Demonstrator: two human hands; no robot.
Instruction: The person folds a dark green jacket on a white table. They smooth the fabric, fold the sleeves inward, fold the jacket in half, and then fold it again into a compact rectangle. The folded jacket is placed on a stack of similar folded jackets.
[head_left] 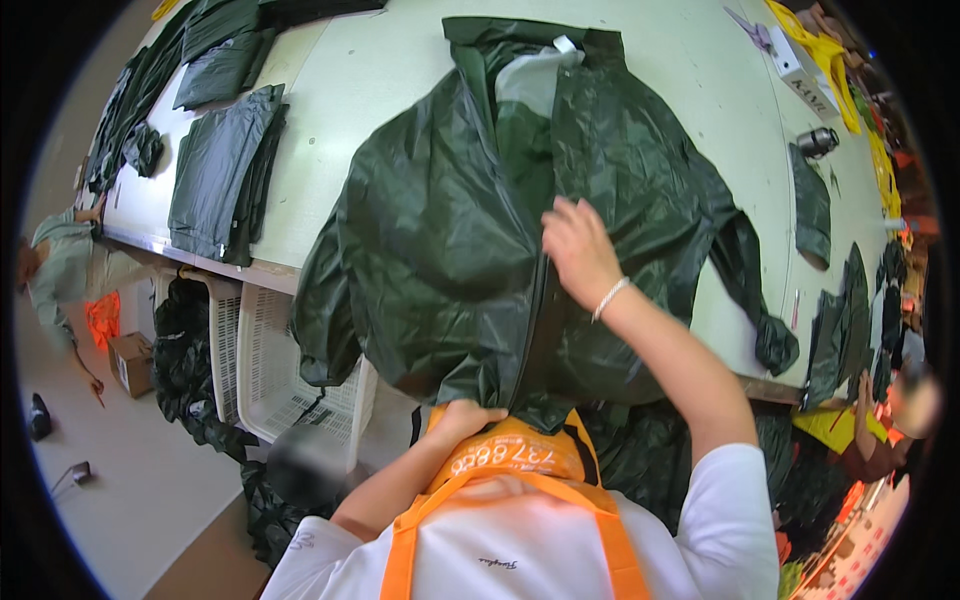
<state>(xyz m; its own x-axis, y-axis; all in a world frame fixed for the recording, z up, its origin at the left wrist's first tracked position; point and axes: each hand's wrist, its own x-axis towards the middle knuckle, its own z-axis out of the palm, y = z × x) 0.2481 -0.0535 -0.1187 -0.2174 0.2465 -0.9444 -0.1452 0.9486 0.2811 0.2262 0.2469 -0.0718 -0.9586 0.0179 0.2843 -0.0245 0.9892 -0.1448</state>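
- The dark green jacket [640, 165] is being supported by the table [390, 60].
- Its hem [545, 412] is being gripped by the left hand [468, 418].
- Its front [590, 340] is being touched farther up by the right hand [583, 248]; whether pinched cannot be told.
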